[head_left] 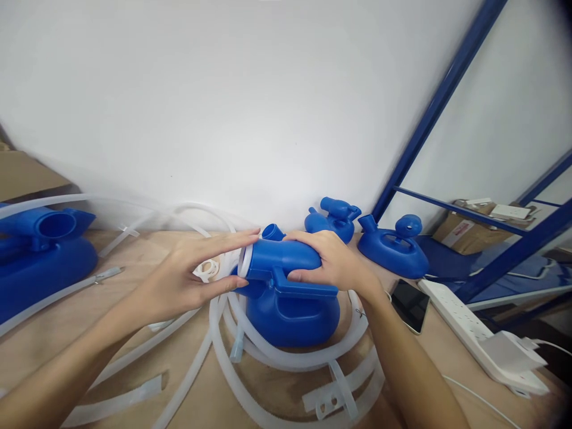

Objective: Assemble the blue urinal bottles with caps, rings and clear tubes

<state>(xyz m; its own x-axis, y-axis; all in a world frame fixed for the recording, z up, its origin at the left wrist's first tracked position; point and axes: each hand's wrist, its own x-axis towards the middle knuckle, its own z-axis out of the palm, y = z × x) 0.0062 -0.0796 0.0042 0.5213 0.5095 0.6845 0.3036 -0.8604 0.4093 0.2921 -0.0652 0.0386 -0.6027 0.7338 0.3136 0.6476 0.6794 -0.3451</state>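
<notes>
A blue plastic urinal bottle (292, 319) stands upright on the wooden table in front of me, its wide neck pointing left. My right hand (328, 259) is wrapped over the neck just above the handle, gripping it. A white ring (243, 262) sits around the mouth of the neck. My left hand (210, 265) spans that ring, fingertips at its top and thumb at its bottom edge. Behind the left hand lies a white plastic cap-like piece (208, 269), partly hidden by the fingers. Translucent hose (223, 363) coils around the bottle's base.
Another blue bottle (40, 262) stands at the left, with more blue bottles (333, 223) at the back right. A phone (410, 305) and a white power strip (451, 313) lie at the right. A blue metal rack (429, 107) rises there; a cardboard box (31, 176) is far left.
</notes>
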